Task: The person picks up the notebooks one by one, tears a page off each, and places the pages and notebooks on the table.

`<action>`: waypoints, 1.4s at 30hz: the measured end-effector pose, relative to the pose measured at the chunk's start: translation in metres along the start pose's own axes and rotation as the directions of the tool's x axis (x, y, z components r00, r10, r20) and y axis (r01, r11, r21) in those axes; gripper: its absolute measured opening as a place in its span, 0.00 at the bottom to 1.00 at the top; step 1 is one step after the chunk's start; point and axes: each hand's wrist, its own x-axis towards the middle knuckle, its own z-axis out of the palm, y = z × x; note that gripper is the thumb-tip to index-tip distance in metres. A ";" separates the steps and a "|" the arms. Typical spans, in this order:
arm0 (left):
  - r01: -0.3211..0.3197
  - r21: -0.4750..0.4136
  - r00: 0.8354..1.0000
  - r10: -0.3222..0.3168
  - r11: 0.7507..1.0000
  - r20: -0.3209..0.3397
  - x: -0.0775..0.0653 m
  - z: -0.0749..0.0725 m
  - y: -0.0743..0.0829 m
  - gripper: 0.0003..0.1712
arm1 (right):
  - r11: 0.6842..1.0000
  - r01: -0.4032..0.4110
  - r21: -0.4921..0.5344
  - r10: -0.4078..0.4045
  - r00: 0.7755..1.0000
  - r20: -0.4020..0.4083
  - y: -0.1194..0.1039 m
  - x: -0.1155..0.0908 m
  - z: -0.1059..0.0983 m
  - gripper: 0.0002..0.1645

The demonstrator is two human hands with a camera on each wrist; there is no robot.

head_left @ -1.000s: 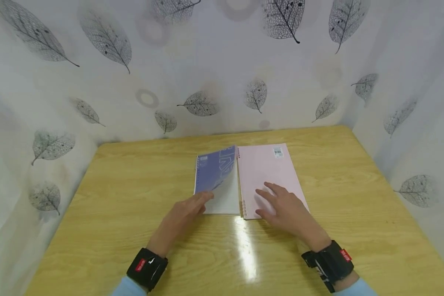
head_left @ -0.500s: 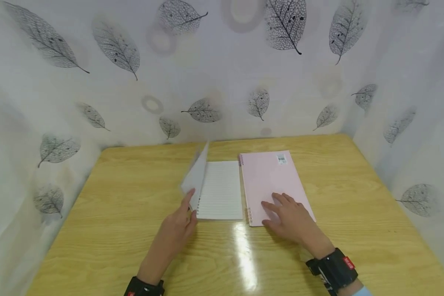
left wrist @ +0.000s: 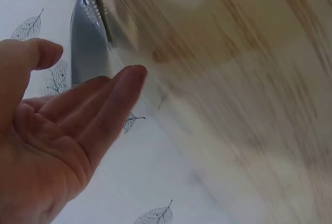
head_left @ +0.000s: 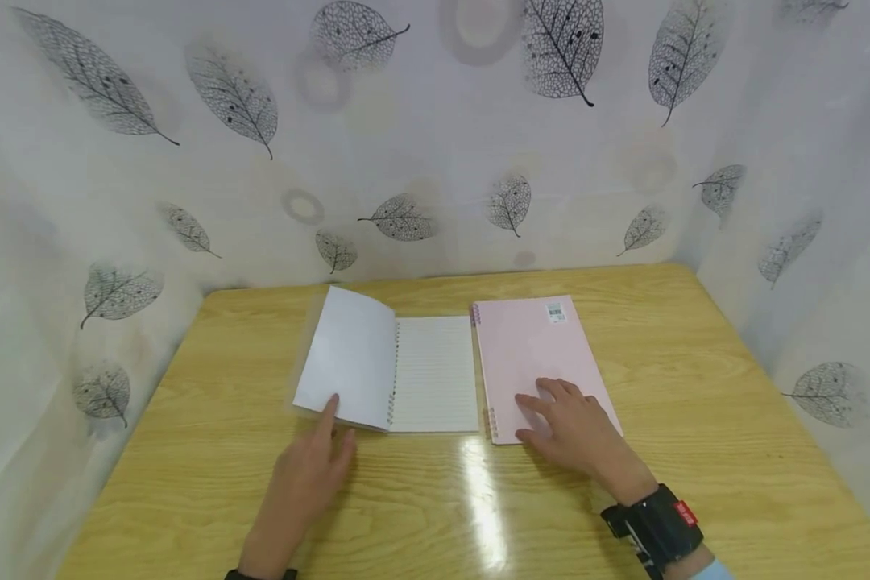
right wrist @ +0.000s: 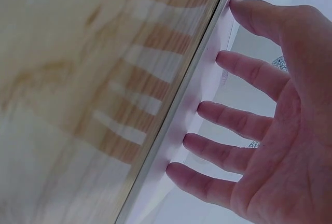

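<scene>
Pink notebook (head_left: 532,346), spiral-bound, lies flat right of centre in the frame, barcode sticker (head_left: 556,312) near its top right corner, rings down its left side. My right hand (head_left: 573,431) rests on its lower part, fingers spread, fingertips down on the cover, nothing grasped; right wrist view agrees. Lined notebook (head_left: 437,374) lies spread just left of it, near frame centre, ruled page up. Its white sheet (head_left: 351,354) is folded over to the left of the rings, far corner tilted up. My left hand (head_left: 300,475), lower left of centre, has its index fingertip at that sheet's lower edge; fingers extended, grasping nothing, can't tell if touching. Black wristband (head_left: 656,528) on my right wrist, lower right. Wooden table (head_left: 696,387) below, leaf-print cloth (head_left: 435,121) across the top.
</scene>
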 end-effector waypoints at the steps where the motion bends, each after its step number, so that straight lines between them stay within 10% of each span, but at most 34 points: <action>1: 0.014 0.017 1.000 -0.015 1.000 0.013 0.000 -0.002 -0.001 0.34 | 1.000 -0.001 0.005 0.001 1.000 0.004 0.000 0.000 0.000 0.31; 19: 0.009 0.280 0.996 -0.033 0.960 0.080 0.006 0.001 -0.007 0.14 | 1.000 -0.016 -0.005 0.016 1.000 0.016 -0.007 0.002 -0.003 0.29; 26: -0.146 0.153 0.987 0.155 0.977 -0.046 0.029 0.002 -0.002 0.26 | 1.000 0.024 -0.018 -0.024 1.000 0.002 -0.010 0.010 -0.006 0.27; 34: -0.122 0.049 0.971 0.109 0.991 0.214 0.050 0.019 0.011 0.40 | 0.991 0.129 0.023 -0.128 0.991 -0.022 -0.022 0.031 -0.007 0.29; 42: -0.044 0.070 0.960 0.023 0.997 0.278 0.044 0.021 0.012 0.43 | 0.954 0.284 0.096 -0.291 0.954 0.067 -0.041 0.062 0.000 0.33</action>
